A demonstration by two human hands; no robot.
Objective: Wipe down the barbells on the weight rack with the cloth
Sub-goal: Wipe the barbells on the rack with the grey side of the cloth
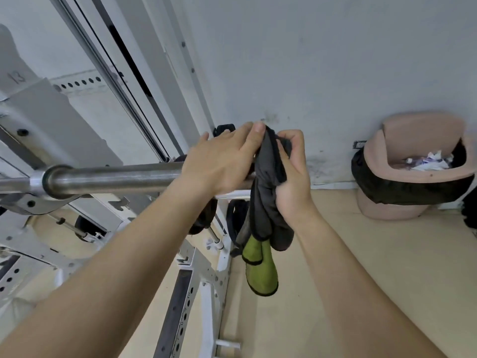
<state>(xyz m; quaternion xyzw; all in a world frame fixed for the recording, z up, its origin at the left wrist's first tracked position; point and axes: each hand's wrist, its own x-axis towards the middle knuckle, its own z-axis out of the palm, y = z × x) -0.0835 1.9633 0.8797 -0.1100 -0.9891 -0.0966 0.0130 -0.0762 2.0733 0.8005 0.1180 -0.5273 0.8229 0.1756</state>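
Your left hand (222,161) lies over the barbell (113,180) sleeve, fingertips pinching the cloth's (265,202) top, while your right hand (291,171) is clenched around its bunched middle at the sleeve's end. The white rack (196,275) stands below-left; a pink bin (413,171) with crumpled paper sits against the wall.

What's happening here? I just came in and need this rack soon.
A person is getting ready to wipe a barbell on the white weight rack. The right hand grips a bunched grey and green cloth at the bar's end, while the left hand pinches the cloth's top edge in front of the bar. The cloth hangs loose, not yet wrapped around the bar. A pink bin stands by the wall.
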